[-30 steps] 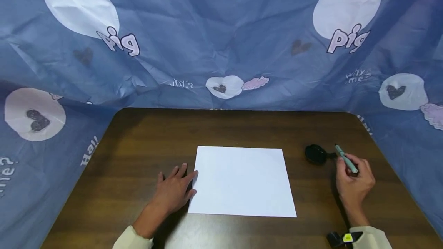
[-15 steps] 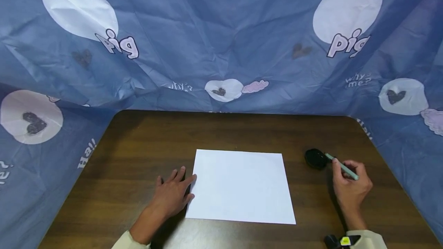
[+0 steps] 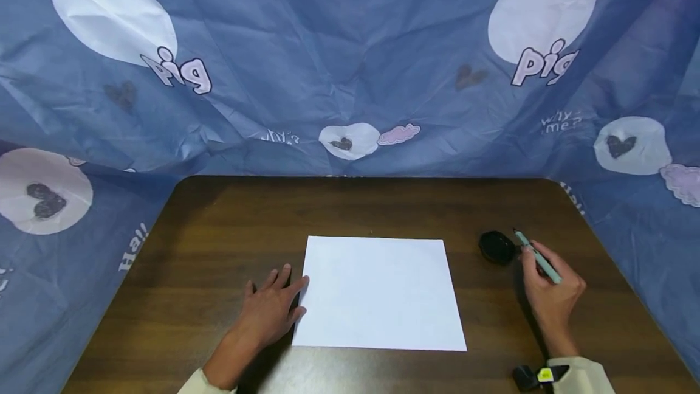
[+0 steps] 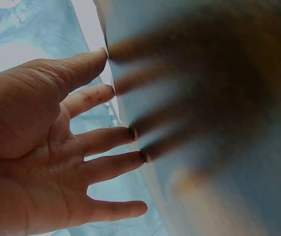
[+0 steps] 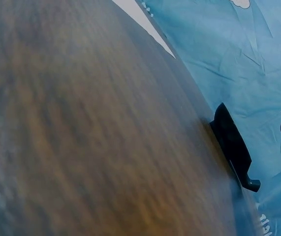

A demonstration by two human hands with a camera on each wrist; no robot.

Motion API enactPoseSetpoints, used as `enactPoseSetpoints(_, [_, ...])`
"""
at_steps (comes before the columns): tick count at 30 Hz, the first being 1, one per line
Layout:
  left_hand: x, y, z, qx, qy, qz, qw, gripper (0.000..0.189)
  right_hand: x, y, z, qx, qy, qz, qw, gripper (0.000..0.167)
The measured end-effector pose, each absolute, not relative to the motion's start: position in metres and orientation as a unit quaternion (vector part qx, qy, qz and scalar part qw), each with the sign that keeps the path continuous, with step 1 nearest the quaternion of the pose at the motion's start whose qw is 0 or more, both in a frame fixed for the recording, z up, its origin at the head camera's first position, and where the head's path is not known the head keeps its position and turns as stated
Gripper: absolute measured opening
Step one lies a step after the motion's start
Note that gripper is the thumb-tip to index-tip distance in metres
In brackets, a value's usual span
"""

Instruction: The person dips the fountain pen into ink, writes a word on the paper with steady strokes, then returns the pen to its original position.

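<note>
1. Two bare hands are over a dark brown table: the left one beside a sheet of white paper, the right one farther over, past the sheet's right edge

2. The left hand is palm down with its fingers spread apart and nothing in its grasp; the index fingertip and the thumb tip meet the left edge of the paper, while the other fingers point away from the body

3. The right hand pinches a pale green pen between thumb and fingers; the pen slants, its dark tip pointing away from the body and toward the left

4. A black round thing with a short handle sits on the table between the paper and the right hand, nearer to the hand; seen from the head its handle reaches toward the pen, and the right wrist view shows a gap between it and the fingers

5. The paper lies flat in front of the person, well apart from the pen

6. Pale sleeves end at both wrists, and a small black device with a yellow label sits at the right one

7. Behind the table hangs creased blue cloth printed with hearts, pale shapes and the word "pig"
</note>
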State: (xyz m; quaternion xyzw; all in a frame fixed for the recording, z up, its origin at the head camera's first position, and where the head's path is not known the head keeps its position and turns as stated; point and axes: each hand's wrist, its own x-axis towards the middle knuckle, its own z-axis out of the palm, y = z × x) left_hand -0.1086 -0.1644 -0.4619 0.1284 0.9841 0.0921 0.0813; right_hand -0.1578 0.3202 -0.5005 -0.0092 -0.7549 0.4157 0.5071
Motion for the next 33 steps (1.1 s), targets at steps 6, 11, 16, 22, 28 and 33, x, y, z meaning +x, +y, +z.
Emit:
enactPoseSetpoints(6, [-0.109, -0.165, -0.461, 0.136, 0.984, 0.085, 0.075, 0.052, -0.159, 0.32, -0.499, -0.001, -0.753, 0.42, 0.507, 0.019])
enactPoseSetpoints(11, [-0.109, -0.166, -0.46, 0.135, 0.984, 0.086, 0.08, 0.052, -0.152, 0.307, -0.485, 0.02, -0.739, 0.445, 0.506, 0.017])
enactPoseSetpoints(16, [-0.108, -0.165, -0.46, 0.134, 0.983, 0.09, 0.083, 0.053, -0.147, 0.297, -0.473, 0.007, -0.74, 0.451, 0.499, 0.016])
enactPoseSetpoints(22, [-0.107, -0.164, -0.459, 0.132, 0.983, 0.091, 0.085, 0.052, -0.152, 0.302, -0.481, 0.009, -0.744, 0.441, 0.501, 0.016])
enactPoseSetpoints(28, [-0.107, -0.164, -0.459, 0.132, 0.984, 0.089, 0.083, 0.052, -0.16, 0.315, -0.495, 0.034, -0.732, 0.454, 0.507, 0.015])
enactPoseSetpoints(33, [-0.108, -0.164, -0.46, 0.131, 0.984, 0.085, 0.087, 0.053, -0.153, 0.305, -0.484, 0.013, -0.737, 0.454, 0.5, 0.013])
